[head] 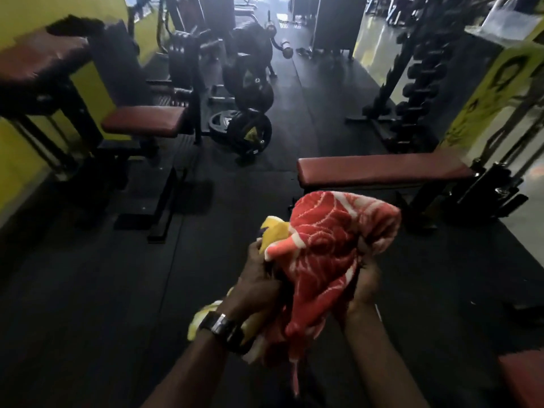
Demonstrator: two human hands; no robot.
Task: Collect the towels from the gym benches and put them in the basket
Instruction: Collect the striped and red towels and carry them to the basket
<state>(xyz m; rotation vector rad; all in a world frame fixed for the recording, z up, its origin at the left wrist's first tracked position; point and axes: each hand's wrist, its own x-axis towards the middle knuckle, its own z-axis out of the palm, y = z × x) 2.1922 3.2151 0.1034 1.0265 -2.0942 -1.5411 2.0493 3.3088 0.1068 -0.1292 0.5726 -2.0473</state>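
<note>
A bundle of towels is held in front of me with both hands. On top lies a red towel with a white pattern (326,254); a yellow towel (273,231) pokes out at its left and hangs below my left wrist. My left hand (260,278), with a watch on the wrist, grips the bundle's left side. My right hand (363,287) clasps its right side. A dark towel (75,25) lies on the red pad of a machine at the far upper left. The flat red bench (379,169) ahead on the right carries no towel. No basket is in view.
A red seat (144,120) with its black frame stands on the left by the yellow wall. Weight plates (248,129) lie on the dark floor ahead. A dumbbell rack (412,92) rises at the right. Another red pad (524,378) shows at the bottom right corner.
</note>
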